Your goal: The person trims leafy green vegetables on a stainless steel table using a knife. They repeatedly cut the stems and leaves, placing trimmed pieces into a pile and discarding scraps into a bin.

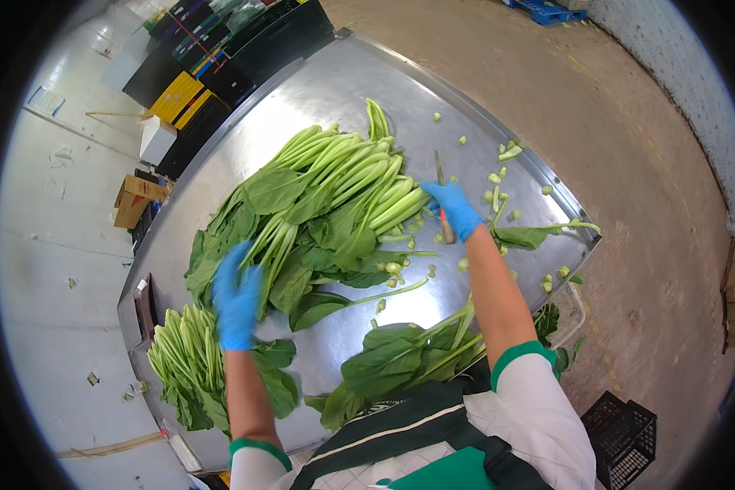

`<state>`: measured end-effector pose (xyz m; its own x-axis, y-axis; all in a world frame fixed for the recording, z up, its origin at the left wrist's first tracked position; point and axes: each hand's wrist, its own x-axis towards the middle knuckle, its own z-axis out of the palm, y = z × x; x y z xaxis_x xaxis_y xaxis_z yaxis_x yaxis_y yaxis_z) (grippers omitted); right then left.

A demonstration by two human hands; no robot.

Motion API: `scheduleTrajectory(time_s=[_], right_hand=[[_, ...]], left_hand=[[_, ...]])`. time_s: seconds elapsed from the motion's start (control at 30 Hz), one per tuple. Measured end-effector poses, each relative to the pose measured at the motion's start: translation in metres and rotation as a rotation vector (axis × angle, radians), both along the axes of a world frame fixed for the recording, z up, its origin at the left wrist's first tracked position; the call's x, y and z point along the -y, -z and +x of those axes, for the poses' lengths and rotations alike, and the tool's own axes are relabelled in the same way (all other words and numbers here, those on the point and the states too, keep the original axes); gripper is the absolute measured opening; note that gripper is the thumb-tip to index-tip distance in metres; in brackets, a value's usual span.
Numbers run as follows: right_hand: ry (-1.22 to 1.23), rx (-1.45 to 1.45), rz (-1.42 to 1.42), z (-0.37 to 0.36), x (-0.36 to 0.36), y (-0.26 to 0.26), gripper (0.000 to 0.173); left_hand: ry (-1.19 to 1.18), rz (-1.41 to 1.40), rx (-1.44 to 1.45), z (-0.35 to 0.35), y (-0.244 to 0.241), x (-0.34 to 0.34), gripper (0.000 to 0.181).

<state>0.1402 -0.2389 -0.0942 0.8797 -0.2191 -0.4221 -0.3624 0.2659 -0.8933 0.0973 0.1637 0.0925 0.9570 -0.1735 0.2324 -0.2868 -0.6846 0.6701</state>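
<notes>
A large pile of leafy green vegetables point(324, 190) lies on a stainless-steel table point(318, 79), most pale stems pointing up and right. My right hand point(456, 205), in a blue glove, grips a knife point(439, 166), blade pointing away from me and the handle's end showing below the palm. Its fingertips reach the cut stem ends at the pile's right side. My left hand point(237, 300), also blue-gloved and motion-blurred, is over the leaves at the pile's lower left, thumb and fingers apart. Just left of that wrist lies a smaller bunch of greens point(187, 361).
Cut stem ends point(393, 267) are scattered over the table's right half. Loose leaves point(398, 355) lie along the edge before me, and a single leaf point(523, 236) at the right corner. Dark crates point(275, 43) are stacked beyond the table; a black crate point(618, 438) stands on the floor.
</notes>
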Motion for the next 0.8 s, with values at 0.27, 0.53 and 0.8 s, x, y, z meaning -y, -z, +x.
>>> scheduleTrajectory(time_s=[0.27, 0.53, 0.8], right_hand=[[0.081, 0.173, 0.03, -0.109, -0.003, -0.081, 0.029], [-0.062, 0.486, -0.82, -0.201, 0.036, -0.119, 0.045], [-0.468, 0.117, -1.051, -0.212, 0.044, -0.081, 0.044]], left_hand=[[0.547, 0.219, -0.677, 0.012, 0.065, 0.231, 0.068], [0.679, -0.174, -0.791, -0.041, 0.029, 0.251, 0.068], [0.569, -0.203, -0.782, -0.079, 0.023, 0.227, 0.061]])
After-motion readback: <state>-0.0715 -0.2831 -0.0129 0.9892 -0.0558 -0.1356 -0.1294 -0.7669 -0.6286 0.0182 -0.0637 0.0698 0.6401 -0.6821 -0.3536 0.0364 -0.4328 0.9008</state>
